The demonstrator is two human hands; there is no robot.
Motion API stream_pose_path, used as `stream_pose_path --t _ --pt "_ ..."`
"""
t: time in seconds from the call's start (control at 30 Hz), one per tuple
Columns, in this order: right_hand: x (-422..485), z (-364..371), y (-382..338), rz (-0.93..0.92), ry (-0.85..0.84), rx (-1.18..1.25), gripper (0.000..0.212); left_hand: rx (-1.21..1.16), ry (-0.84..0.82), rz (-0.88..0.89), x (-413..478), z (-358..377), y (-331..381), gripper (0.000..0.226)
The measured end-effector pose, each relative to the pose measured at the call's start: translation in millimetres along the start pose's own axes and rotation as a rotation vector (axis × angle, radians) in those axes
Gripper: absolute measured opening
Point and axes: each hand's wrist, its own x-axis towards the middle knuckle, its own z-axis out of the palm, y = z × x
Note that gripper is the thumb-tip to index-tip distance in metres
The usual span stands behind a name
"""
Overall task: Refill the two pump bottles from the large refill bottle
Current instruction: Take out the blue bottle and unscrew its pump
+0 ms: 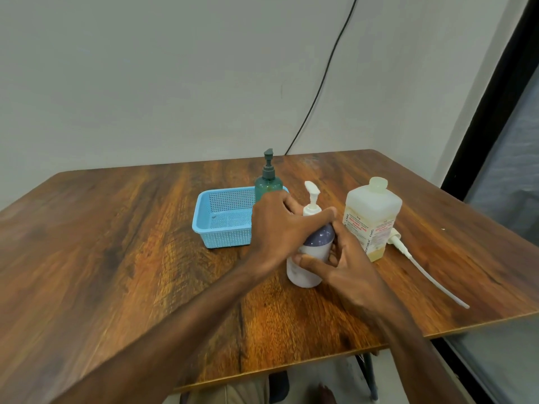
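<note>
A white pump bottle with a purple-grey shoulder and white pump head stands at the middle of the wooden table. My left hand grips its shoulder just below the pump collar. My right hand holds its body from the right, thumb across the front. Behind my left hand stands a green pump bottle with a dark pump. The large translucent refill bottle, capped and holding yellowish liquid at the bottom, stands just right of my hands.
A light blue perforated basket sits left of the bottles. A loose white pump with a long dip tube lies on the table right of the refill bottle. The table's right edge is near a dark window frame. A black cable runs down the wall.
</note>
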Motion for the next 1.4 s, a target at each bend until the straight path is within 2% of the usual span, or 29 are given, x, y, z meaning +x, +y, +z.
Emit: stream_pose_path --t 0.17,0.27,0.67,0.8,1.0,1.1,1.2,1.3,1.4 --pt "-0.1 0.2 0.7 0.003 0.002 0.010 0.076 -0.040 -0.156 -0.127 9.7 11.0 6.4 0.051" --pt "0.0 -0.1 0.3 -0.014 -0.007 0.012 0.075 -0.015 -0.236 -0.033 11.1 19.3 9.3 0.029" --pt "0.5 -1.1 2.6 -0.037 0.012 -0.017 0.076 -0.187 -0.272 0.199 -27.5 -15.0 -14.0 0.026" --pt "1.7 -1.6 4.1 -0.022 0.014 -0.033 0.076 -0.206 -0.199 0.116 -13.8 -21.0 -15.1 0.019" --pt "-1.0 -1.4 -0.1 -0.001 0.000 -0.031 0.067 -0.165 -0.158 0.036 1.9 -12.0 -15.9 0.041" --pt "-2.1 -0.8 1.6 0.004 0.008 0.003 0.068 -0.153 -0.226 -0.002 8.5 -0.9 -9.6 0.043" --pt "-2.4 0.4 0.1 -0.002 0.009 0.021 0.078 -0.168 -0.268 0.013 13.3 11.8 -3.2 0.033" --pt "-2.3 0.9 0.6 -0.022 0.000 0.028 0.077 -0.079 -0.290 0.080 14.0 18.6 0.1 0.012" --pt "-1.7 0.7 2.0 -0.033 -0.007 0.045 0.078 -0.143 -0.317 0.107 7.0 11.9 -3.0 0.012"
